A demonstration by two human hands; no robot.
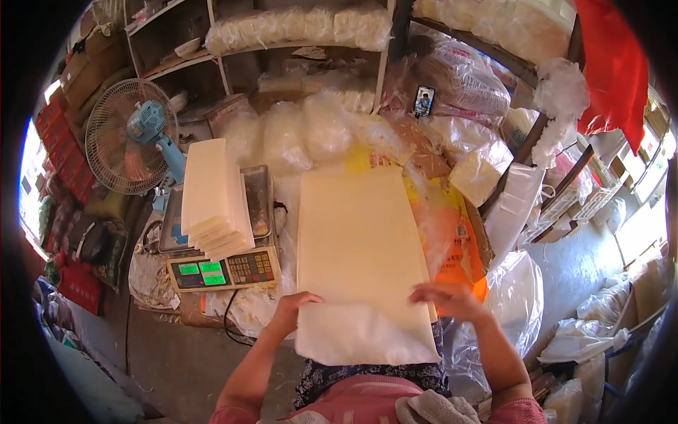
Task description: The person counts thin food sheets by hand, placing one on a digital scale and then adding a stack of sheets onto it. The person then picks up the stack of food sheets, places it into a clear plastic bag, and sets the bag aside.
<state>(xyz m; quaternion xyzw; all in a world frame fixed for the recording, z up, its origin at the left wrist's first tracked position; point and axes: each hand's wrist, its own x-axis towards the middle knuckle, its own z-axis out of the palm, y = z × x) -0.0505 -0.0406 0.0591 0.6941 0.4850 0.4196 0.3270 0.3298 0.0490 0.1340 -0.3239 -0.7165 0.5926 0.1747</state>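
A broad stack of thin cream-coloured sheets (360,233) lies before me, with its near end reaching over my lap. At this end the top sheet has a paler flap (365,334), folded or hanging down. My left hand (294,312) grips the sheet at the stack's left edge, with fingertips on top and the thumb hidden. Over the right edge is my right hand (447,302), slightly blurred, with its fingers apart and nothing seen in them. To the left, a pile of folded cream sheets (212,196) rests on the pan of a digital scale (222,270), whose green displays are lit.
A blue desk fan (153,122) stands behind the scale. Clear plastic bags of pale goods (302,132) line the table's back, below shelves (296,47). An orange and yellow printed sack (455,238) lies at right. A phone (424,101) stands upright behind. A black cable (229,318) hangs in front.
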